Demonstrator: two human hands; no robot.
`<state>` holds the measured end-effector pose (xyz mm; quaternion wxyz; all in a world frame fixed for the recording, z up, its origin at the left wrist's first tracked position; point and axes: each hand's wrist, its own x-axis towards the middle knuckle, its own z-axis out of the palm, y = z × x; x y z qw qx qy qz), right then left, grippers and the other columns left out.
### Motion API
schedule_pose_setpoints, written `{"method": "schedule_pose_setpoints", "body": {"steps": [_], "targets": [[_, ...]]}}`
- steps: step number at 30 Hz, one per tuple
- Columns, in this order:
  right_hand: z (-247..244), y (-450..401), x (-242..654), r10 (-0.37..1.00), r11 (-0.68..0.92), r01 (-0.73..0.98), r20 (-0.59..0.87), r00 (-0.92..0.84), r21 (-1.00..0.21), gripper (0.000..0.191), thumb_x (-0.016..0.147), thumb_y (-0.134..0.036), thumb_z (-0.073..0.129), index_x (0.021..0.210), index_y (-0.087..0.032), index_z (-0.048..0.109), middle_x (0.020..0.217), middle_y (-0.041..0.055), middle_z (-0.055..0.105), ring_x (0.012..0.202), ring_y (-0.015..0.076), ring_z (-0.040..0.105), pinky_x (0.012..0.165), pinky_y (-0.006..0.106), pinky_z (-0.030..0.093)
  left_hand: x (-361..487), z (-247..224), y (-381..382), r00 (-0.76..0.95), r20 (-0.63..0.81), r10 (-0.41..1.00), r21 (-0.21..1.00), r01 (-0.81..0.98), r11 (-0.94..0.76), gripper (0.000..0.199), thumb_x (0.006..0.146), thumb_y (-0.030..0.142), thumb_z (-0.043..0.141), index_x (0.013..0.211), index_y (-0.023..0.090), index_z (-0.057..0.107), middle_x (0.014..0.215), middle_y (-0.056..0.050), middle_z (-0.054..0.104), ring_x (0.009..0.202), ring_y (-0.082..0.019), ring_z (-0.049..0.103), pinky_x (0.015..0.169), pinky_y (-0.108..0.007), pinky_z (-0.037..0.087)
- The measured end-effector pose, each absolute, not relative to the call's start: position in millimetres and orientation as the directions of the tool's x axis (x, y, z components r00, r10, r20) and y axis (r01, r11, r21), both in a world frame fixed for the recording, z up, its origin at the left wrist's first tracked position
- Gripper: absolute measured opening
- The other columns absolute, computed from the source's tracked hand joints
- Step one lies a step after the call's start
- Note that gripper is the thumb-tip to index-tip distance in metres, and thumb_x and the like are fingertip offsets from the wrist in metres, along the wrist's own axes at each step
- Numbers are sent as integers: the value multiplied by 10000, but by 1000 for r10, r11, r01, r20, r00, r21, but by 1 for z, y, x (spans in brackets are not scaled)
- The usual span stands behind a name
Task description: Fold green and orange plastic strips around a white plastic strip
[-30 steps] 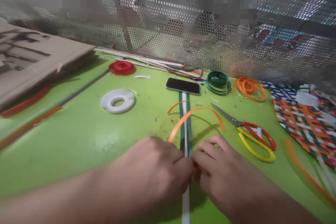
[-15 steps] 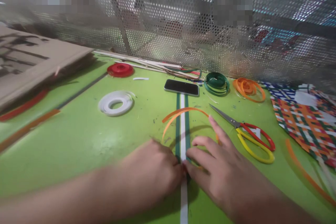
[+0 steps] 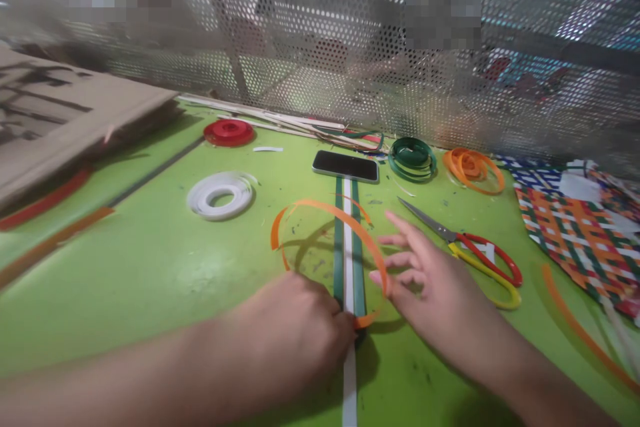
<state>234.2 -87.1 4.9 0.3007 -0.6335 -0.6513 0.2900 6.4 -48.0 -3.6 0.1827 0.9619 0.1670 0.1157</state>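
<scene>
A white strip [image 3: 349, 380] runs lengthwise down the green table between two green strips [image 3: 339, 240]. Over their lower part my left hand [image 3: 313, 330] is closed, pinching an orange strip [image 3: 333, 209] close to the crossing. The orange strip curls up in a wide loop above the green and white ones. My right hand [image 3: 417, 273] is to the right with fingers apart; its thumb touches the loop's right side. A black phone [image 3: 345, 166] lies over the far ends of the strips.
Scissors [image 3: 480, 257] with red and yellow handles lie at the right. Beyond are green [image 3: 413, 160], orange [image 3: 474, 171], red [image 3: 229, 133] and white coils [image 3: 220, 196]. Woven strips [image 3: 580, 233] lie far right, cardboard [image 3: 75, 113] far left, a perforated metal screen [image 3: 320, 33] behind.
My right hand has drawn back to the right from the crossing and its fingers have spread. The orange strip now arches in a larger loop. My left hand has barely moved.
</scene>
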Motion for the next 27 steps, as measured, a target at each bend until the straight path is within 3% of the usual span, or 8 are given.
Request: {"method": "schedule_pose_setpoints", "body": {"steps": [3,6,10,16,20,23,27], "targets": [[-5,-81,228,965,-248,433,-262,27,-867,724,957,-331,688,1604,-298,364,1308,114,680,843,200,762,595,297,643,8,-2,-47,933,104,344,363,286,-887,267,1001,212,579,757,193,684,578,-11,621,446,-139,513,450,-305,341],[-11,-76,222,941,-330,358,-333,56,-873,741,909,-313,746,1564,-321,399,1211,70,700,745,183,741,461,253,563,9,0,-46,931,66,358,371,310,-875,259,979,184,578,750,199,698,588,-7,642,455,-150,548,457,-318,346],[-14,-71,220,940,-337,345,-331,76,-876,719,862,-294,796,1487,-325,442,1041,5,680,644,151,687,399,229,510,13,-1,-46,894,-32,448,412,420,-808,210,913,158,598,746,203,716,641,-16,699,496,-177,615,481,-317,376],[-14,-68,222,938,-335,258,-346,3,-906,481,900,-269,737,1324,-263,510,950,-26,626,604,120,629,385,201,455,16,4,-45,799,-144,584,561,552,-616,164,816,177,589,793,208,748,651,-8,710,496,-145,577,493,-256,392],[-4,-71,224,952,-298,319,-304,33,-900,307,1032,-438,581,1285,-271,532,908,-22,656,483,89,558,403,221,438,16,10,-43,763,-203,613,642,577,-506,199,812,193,567,814,202,766,649,10,696,472,-105,519,488,-218,388],[10,-74,224,960,-275,226,-280,9,-935,431,1037,-603,526,1294,-257,543,786,-42,613,483,86,499,427,210,400,16,11,-43,760,-213,614,645,581,-496,206,818,204,562,823,197,768,655,7,697,482,-103,516,495,-214,391],[25,-78,230,977,-206,178,-212,-12,-962,447,976,-476,716,1328,-254,556,840,-48,566,607,76,483,489,168,383,15,9,-44,770,-211,603,634,577,-515,178,799,212,572,782,198,748,628,5,673,469,-107,489,479,-220,369]]}}
